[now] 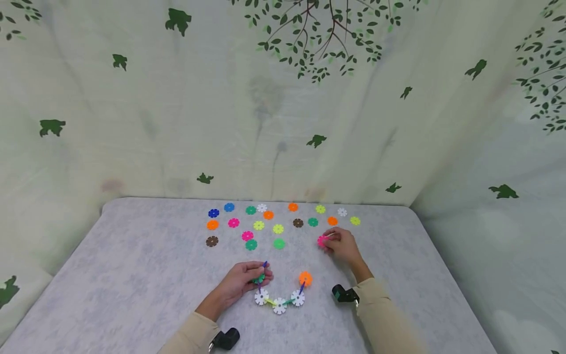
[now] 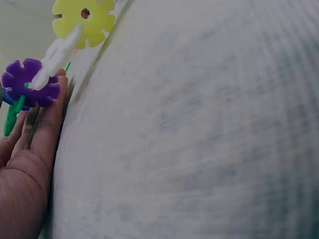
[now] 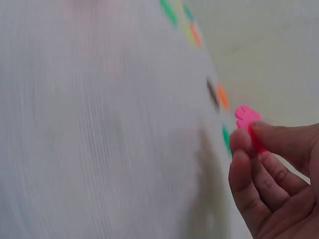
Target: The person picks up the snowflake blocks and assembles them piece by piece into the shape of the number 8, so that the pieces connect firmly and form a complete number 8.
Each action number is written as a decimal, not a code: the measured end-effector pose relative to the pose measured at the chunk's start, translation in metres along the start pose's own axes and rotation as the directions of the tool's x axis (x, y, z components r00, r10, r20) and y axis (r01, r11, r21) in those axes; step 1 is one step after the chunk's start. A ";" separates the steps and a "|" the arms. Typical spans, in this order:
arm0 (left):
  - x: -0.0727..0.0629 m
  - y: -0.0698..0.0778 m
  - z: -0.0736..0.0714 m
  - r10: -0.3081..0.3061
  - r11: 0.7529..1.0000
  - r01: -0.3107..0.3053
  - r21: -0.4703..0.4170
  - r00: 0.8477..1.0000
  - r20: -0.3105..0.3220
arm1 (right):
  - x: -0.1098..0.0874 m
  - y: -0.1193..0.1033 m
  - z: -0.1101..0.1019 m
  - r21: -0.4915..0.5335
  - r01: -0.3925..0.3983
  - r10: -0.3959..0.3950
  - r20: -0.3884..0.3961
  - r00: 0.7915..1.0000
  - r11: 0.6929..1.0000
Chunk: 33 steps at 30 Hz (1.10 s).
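Observation:
My left hand grips one end of a chain of slotted flower-shaped plastic discs, around a green disc with a blue one at its tip. From there the chain curves over the table through white discs with yellow, green and purple ones between them, up to an orange disc. The left wrist view shows a purple disc by the fingers and a yellow disc farther along. Between thumb and fingers, my right hand pinches a pink disc, held above the table.
Several loose discs lie scattered along the table's far side, among them a brown disc, a light green disc and a yellow disc. Behind the table hangs a leaf-printed cloth. Black wrist cameras sit near both sleeves.

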<state>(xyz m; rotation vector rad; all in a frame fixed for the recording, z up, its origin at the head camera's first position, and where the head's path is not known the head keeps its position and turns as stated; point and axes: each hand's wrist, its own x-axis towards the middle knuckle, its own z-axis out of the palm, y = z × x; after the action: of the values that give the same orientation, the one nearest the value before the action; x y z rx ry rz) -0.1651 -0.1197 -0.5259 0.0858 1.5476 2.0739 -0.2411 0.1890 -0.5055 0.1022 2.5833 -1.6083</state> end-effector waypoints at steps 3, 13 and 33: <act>0.000 0.000 -0.001 0.004 1.000 -0.004 0.006 1.000 0.004 | -0.011 -0.019 0.028 0.094 0.047 -0.058 0.115 0.992 0.994; 0.003 -0.002 0.003 0.014 1.000 -0.014 0.028 1.000 0.008 | -0.032 -0.050 0.085 0.225 0.130 -0.207 0.361 0.909 0.966; -0.001 -0.004 0.007 0.093 0.993 -0.087 0.079 0.994 -0.065 | -0.031 -0.061 0.103 0.150 0.173 -0.220 0.405 0.887 0.973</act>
<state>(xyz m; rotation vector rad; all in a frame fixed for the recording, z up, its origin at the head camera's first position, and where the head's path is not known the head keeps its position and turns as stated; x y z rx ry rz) -0.1596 -0.1135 -0.5272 0.1152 1.6932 2.1071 -0.2120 0.0697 -0.4930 -0.4649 2.2289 -1.6177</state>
